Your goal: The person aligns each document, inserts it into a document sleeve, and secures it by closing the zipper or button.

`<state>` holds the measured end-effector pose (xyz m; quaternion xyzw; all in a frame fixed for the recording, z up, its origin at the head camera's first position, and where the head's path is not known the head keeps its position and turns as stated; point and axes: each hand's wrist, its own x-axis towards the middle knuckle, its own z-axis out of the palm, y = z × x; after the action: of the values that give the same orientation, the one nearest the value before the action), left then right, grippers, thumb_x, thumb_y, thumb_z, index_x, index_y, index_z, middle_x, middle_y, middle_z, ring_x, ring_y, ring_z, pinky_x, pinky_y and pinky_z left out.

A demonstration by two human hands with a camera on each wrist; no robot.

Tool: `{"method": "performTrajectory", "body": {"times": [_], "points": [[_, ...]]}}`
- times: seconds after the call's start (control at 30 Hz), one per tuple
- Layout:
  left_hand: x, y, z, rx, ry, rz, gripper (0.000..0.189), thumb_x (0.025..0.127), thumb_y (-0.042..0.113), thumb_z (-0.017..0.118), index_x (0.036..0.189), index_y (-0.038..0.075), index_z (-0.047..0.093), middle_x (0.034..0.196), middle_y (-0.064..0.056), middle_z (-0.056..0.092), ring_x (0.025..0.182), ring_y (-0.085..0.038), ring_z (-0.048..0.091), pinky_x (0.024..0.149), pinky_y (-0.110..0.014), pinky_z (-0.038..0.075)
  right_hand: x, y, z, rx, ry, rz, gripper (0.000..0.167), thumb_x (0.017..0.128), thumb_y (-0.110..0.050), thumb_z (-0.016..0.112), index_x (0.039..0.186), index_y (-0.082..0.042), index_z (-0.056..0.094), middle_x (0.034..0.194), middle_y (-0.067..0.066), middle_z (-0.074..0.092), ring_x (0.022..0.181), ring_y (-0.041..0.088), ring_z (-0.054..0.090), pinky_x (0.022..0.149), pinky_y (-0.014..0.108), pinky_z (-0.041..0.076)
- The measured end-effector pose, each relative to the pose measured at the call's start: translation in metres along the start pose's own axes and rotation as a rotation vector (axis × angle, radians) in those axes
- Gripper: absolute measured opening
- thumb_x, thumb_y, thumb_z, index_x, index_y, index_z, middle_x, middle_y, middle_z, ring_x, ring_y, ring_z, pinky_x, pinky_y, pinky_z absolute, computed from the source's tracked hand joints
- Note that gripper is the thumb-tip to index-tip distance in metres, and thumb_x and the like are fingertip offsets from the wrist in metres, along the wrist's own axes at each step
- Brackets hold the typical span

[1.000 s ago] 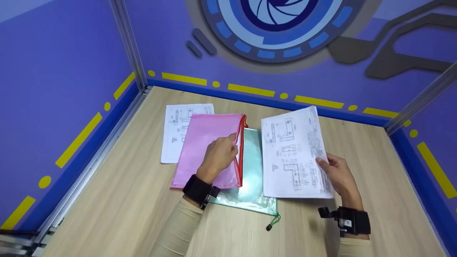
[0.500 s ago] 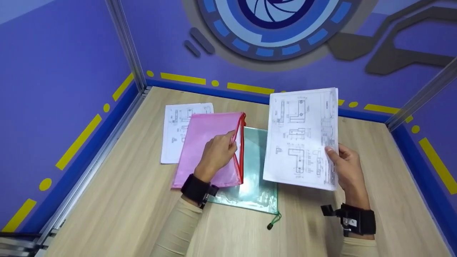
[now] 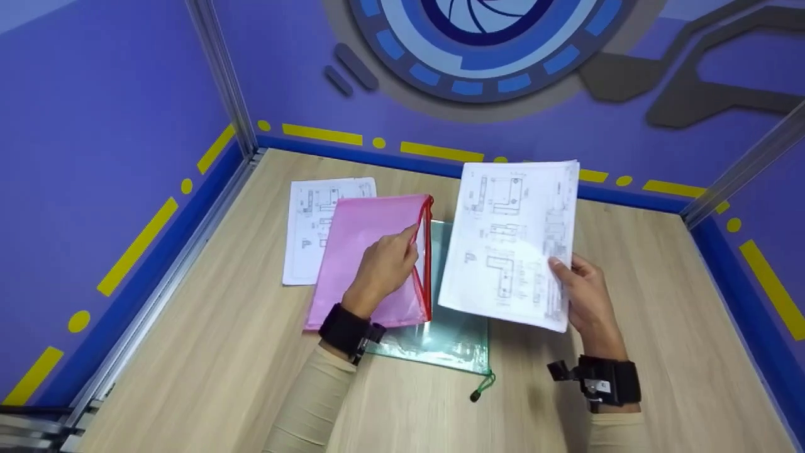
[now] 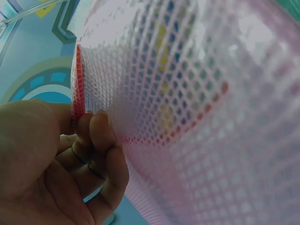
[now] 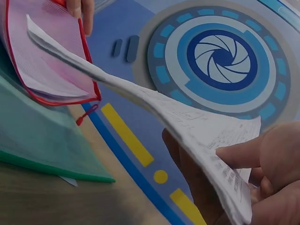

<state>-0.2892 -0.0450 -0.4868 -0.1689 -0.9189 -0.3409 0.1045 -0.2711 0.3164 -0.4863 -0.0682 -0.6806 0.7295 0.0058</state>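
In the head view, my left hand [image 3: 385,270] pinches the upper edge of a pink mesh zip pouch [image 3: 355,229] at its red-trimmed mouth. The left wrist view shows thumb and fingers meeting on the red edge [image 4: 78,84]. The pouch mouth gapes toward the right, and the right wrist view reveals a white sheet [image 5: 61,89] inside. My right hand [image 3: 588,296] holds a stack of printed drawing sheets [image 3: 509,239] by its right edge, thumb on top. The stack is raised and tilted, its left edge near the pouch mouth; whether they touch I cannot tell.
A green transparent zip pouch [image 3: 456,340] with a green cord pull [image 3: 481,387] lies flat beneath the pink pouch and the sheets. Another printed sheet [image 3: 299,251] lies on the wooden table [image 3: 220,333], partly covered by the pink pouch. Purple panels stand around the table.
My right hand first raised the sheets up and to the right, then brought them left toward the pink pouch. My left hand keeps its pinch on the pouch edge.
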Motion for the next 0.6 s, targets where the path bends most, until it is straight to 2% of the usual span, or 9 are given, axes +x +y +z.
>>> {"method": "performTrajectory", "body": {"times": [0.13,0.33,0.43,0.6], "points": [[0.000,-0.001,0.000,-0.002,-0.014,0.004,0.045,0.106,0.012,0.056,0.150,0.003,0.059,0.072,0.000,0.054,0.070,-0.020,0.057,0.067,-0.040,0.053,0.001,0.007,0.016,0.008,-0.005,0.011,0.046,0.109,-0.011,0.059,0.150,0.009,0.050,0.101,0.003,0.074,0.087,0.016,0.073,0.073,0.027,0.059],[0.000,-0.001,0.002,-0.005,-0.017,0.010,0.047,0.100,0.010,0.060,0.146,0.003,0.063,0.063,0.009,0.036,0.060,-0.014,0.044,0.062,-0.034,0.044,0.000,0.014,0.026,-0.046,-0.077,0.052,0.045,0.110,-0.012,0.058,0.150,0.009,0.051,0.103,0.006,0.074,0.087,0.017,0.074,0.072,0.028,0.059],[0.000,0.000,0.003,0.001,-0.013,0.000,0.047,0.099,0.011,0.060,0.146,0.004,0.063,0.061,0.010,0.035,0.058,-0.012,0.042,0.061,-0.034,0.042,-0.001,0.017,0.028,-0.069,-0.131,0.075,0.044,0.110,-0.010,0.057,0.147,0.011,0.052,0.101,0.008,0.075,0.086,0.019,0.075,0.072,0.029,0.059],[0.000,0.002,0.003,-0.004,0.000,-0.033,0.046,0.100,0.013,0.062,0.146,0.006,0.063,0.061,0.009,0.035,0.057,-0.012,0.041,0.061,-0.032,0.041,-0.001,0.020,0.028,-0.119,-0.177,0.085,0.039,0.109,-0.008,0.057,0.141,0.014,0.056,0.101,0.012,0.075,0.084,0.021,0.075,0.071,0.030,0.059]]}}
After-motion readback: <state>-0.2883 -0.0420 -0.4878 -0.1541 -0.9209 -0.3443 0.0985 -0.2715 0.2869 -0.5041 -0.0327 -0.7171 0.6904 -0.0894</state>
